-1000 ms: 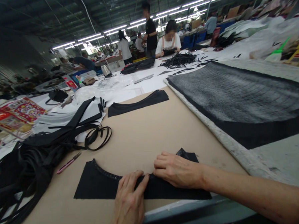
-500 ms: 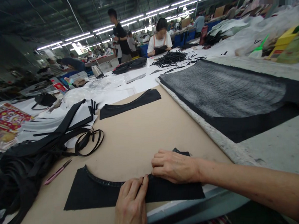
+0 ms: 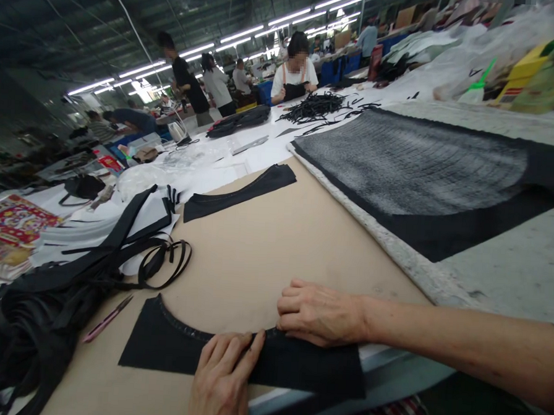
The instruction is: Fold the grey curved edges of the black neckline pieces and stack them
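Observation:
A black fabric piece (image 3: 312, 367) with a curved upper edge lies near the front of the tan board (image 3: 256, 250). Faint light marks run along that curve. My left hand (image 3: 224, 375) rests on the fabric's middle, fingers stretched out and somewhat apart at the curved edge. Just right of it, my right hand (image 3: 320, 313) has its fingers curled and pressed down on the edge; the fingertips are hidden beneath the hand. Farther back on the board lies a second curved black fabric piece (image 3: 240, 193), touched by neither hand.
At left are a pile of black fabric strips (image 3: 34, 318) and pink-handled snips (image 3: 107, 319). A large black sheet with a whitish, hazy surface (image 3: 413, 168) lies at right. Across the table a person (image 3: 296, 72) handles black material near a heap of black strips (image 3: 317, 107).
My left hand has slid left along the fabric. The fabric's right end has swung down toward me, and its far right corner no longer shows beyond my right hand, which stays nearly in place.

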The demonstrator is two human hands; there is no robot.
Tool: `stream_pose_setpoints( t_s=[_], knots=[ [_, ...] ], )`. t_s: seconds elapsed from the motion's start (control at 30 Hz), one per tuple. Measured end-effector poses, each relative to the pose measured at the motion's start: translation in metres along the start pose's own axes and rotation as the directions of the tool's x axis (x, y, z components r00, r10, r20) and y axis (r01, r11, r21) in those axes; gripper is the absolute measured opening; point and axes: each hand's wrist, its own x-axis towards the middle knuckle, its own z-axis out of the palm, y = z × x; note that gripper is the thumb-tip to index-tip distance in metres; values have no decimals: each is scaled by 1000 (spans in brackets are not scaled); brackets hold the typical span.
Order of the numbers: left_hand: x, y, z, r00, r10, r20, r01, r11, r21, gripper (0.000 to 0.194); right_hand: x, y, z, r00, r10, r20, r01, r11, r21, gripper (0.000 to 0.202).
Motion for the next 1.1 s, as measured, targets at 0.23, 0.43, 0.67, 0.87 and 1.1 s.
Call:
stream_pose_setpoints(
  t_s=[0.23,0.43,0.67,0.87,1.1],
  knots=[
    [15,19,3,985,-165,-59,152,973,-172,42,4,-5,1,997,80,16,-81,995,65,8],
    [20,40,26,962,-236,-135,202,952,-230,45,2,-4,0,992,126,20,-127,987,94,10],
    [18,38,23,976,-195,-94,167,956,-242,47,-7,-2,-2,989,147,21,-149,978,143,7],
    [22,39,21,979,-187,-83,169,967,-189,47,-16,0,-12,986,159,45,-164,976,146,7],
    [24,38,20,978,-165,-125,150,982,-117,44,-22,1,-13,987,157,26,-159,977,144,11]
  ],
)
